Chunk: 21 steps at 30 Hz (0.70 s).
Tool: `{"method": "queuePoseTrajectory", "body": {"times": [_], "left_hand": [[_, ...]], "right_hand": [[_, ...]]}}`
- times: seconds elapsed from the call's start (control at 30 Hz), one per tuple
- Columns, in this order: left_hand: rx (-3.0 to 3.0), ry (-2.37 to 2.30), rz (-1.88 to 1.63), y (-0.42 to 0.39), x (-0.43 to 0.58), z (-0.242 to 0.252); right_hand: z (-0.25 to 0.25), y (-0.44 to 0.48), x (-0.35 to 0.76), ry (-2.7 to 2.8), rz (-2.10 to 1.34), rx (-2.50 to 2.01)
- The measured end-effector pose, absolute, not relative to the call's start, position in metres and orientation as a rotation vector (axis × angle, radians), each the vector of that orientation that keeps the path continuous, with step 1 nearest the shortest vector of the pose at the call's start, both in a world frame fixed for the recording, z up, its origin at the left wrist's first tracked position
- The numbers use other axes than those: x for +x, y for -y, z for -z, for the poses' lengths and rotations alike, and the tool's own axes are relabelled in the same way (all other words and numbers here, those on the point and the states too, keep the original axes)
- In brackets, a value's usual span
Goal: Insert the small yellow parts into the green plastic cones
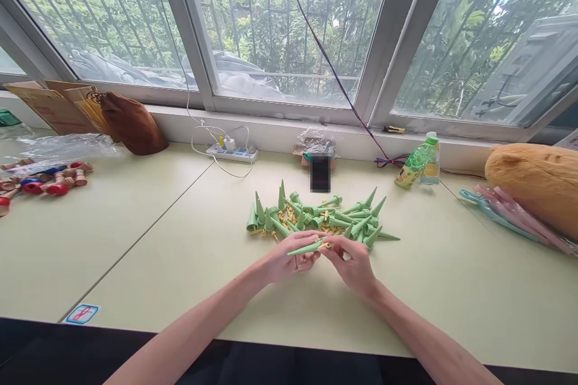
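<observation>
Over the table's front half, my left hand (286,260) is closed around a green plastic watering spike (303,249), its pointed tip toward the left. My right hand (356,263) meets it from the other side, thumb and fingers pinching a small yellow valve (327,245) at the spike's wide end. Whether the valve sits in the spike or only touches it, I cannot tell. Just beyond both hands lies a loose pile of green spikes (360,227), some standing on their caps with tips up. Small yellow valves (289,215) are scattered among them.
Behind the pile are a dark pixelated object (320,173) and a power strip (232,153). To the right stand a green bottle (418,162) and a brown plush toy (533,186). Red and blue wooden toys (56,183) and a brown pouch (133,123) lie left.
</observation>
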State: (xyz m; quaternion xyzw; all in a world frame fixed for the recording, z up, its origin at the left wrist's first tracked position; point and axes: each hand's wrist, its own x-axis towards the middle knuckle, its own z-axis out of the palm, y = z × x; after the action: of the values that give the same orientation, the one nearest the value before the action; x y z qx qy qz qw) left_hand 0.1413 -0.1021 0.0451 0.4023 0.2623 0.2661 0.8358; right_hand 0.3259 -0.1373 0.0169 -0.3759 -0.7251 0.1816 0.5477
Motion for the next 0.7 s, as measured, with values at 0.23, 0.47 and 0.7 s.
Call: {"method": "queuePoseTrajectory", "body": {"times": [0.23, 0.47, 0.7], "left_hand": [[0.901, -0.534, -0.54, 0.102, 0.1409, -0.0423], [0.929, -0.506, -0.504, 0.1013, 0.1386, -0.043], [0.907, -0.493, -0.495, 0.1, 0.138, -0.0393]], "right_hand": [[-0.0194, 0.1366, 0.3279, 1.788, -0.319, -0.799], [-0.0242, 0.1392, 0.3254, 1.804, -0.277, -0.765], [-0.0236, 0.141, 0.3245, 1.813, -0.276, -0.791]]}}
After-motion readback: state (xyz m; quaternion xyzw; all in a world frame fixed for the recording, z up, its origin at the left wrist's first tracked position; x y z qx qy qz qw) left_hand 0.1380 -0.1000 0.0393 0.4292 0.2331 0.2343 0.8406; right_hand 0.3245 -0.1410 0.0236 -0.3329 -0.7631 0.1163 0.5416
